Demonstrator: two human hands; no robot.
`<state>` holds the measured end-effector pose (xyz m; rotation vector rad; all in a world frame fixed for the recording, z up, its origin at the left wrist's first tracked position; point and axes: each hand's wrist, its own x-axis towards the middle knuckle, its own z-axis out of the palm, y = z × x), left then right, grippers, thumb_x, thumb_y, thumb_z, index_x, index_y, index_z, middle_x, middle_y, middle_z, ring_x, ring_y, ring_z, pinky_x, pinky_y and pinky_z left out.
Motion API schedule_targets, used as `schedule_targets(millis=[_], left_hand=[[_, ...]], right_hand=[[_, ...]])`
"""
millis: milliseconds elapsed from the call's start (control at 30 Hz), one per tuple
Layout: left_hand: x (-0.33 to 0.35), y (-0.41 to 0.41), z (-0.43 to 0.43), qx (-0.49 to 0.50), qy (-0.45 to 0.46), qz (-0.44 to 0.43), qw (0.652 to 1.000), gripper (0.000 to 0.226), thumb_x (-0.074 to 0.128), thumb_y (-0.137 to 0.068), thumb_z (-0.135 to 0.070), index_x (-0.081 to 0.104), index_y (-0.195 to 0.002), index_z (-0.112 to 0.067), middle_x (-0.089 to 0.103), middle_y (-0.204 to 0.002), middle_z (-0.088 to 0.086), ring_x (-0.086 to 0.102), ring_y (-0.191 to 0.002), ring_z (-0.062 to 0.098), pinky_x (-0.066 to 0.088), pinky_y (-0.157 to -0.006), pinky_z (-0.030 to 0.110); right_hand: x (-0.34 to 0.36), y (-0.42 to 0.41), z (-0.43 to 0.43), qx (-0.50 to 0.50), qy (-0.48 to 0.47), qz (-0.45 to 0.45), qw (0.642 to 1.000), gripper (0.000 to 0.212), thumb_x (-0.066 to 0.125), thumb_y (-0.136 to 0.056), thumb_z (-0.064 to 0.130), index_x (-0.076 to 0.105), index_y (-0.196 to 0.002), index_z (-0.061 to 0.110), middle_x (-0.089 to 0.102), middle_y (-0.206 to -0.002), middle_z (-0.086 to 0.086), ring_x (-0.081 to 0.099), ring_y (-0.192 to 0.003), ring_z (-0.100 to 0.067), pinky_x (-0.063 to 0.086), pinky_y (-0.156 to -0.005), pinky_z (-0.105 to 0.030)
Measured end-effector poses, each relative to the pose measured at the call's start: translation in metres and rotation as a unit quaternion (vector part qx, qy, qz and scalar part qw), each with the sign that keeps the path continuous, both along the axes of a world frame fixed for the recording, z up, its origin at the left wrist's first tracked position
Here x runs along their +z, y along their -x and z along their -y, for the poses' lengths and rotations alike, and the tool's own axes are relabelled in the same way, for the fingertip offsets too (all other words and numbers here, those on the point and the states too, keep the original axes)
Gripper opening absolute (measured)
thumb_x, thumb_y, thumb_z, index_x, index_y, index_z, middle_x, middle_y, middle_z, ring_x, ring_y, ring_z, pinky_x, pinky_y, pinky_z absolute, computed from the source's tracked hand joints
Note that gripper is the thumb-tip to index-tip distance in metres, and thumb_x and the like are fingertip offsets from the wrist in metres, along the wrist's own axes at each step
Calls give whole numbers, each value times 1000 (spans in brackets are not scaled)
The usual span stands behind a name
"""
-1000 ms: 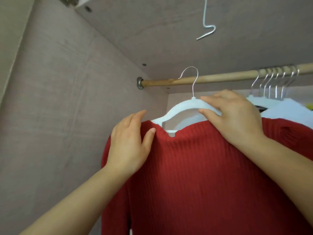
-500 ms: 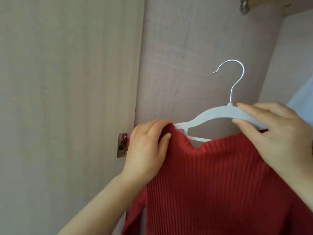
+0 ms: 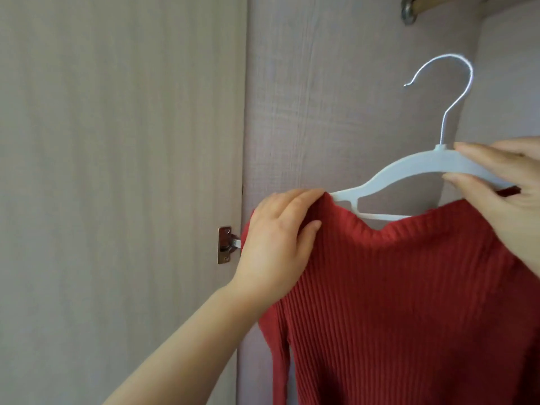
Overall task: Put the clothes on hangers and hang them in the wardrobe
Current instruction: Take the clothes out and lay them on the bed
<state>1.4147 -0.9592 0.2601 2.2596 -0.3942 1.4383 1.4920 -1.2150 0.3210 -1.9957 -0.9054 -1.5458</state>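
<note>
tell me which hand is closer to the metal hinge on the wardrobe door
Left. The left hand grips the sweater just right of the hinge; the right hand holds the white hanger far to the right.

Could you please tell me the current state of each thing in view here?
red sweater, threaded on the hanger, hanging down.
white hanger, inside the sweater's neck, hook free of the rail.
left hand, grips the sweater's shoulder at the hanger's end.
right hand, pinches the hanger's arm.
rail, only its end visible, bare.
wardrobe door, open.
</note>
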Motion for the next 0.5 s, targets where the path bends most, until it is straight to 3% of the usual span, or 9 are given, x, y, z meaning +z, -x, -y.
schedule_targets(millis=[100,167,300,433,500], left_hand=[[4,14,4,-5,-2,27,1000,37,52,-86,-24,57,-121,-12,60,-117,0,49,-108,12,34,-97,27],[1,27,-1,-4,0,27,1000,39,47,-86,-27,58,-120,-12,60,-117,-1,48,-108,10,34,-97,26],[-12,63,-28,26,9,14,1000,39,45,-85,-31,60,-118,-14,61,-114,-2,49,-106,11,34,-96,26],[-30,110,-66,80,32,9,996,37,44,-85,-31,62,-113,-15,58,-107,-10,49,-102,9,34,-92,23],[-41,137,-88,112,40,3,993,36,44,-85,-32,63,-110,-15,53,-104,-15,50,-99,8,33,-90,21]], right_hand=[[11,23,3,-33,-17,21,999,40,49,-88,51,62,-117,26,62,-100,-3,57,-95,-19,35,-90,-14],[9,39,-5,-44,-18,43,998,39,54,-86,45,65,-113,20,65,-101,-10,59,-92,-24,34,-88,-11],[-5,66,-42,-22,-30,68,997,31,69,-80,29,70,-105,12,67,-93,-12,60,-83,-23,33,-80,-5],[-29,90,-90,39,-41,51,997,28,71,-76,23,72,-102,12,67,-89,-8,54,-82,-12,41,-72,-20],[-45,105,-119,71,-46,34,996,28,71,-75,24,72,-101,14,67,-88,-6,54,-81,-11,41,-72,-22]])
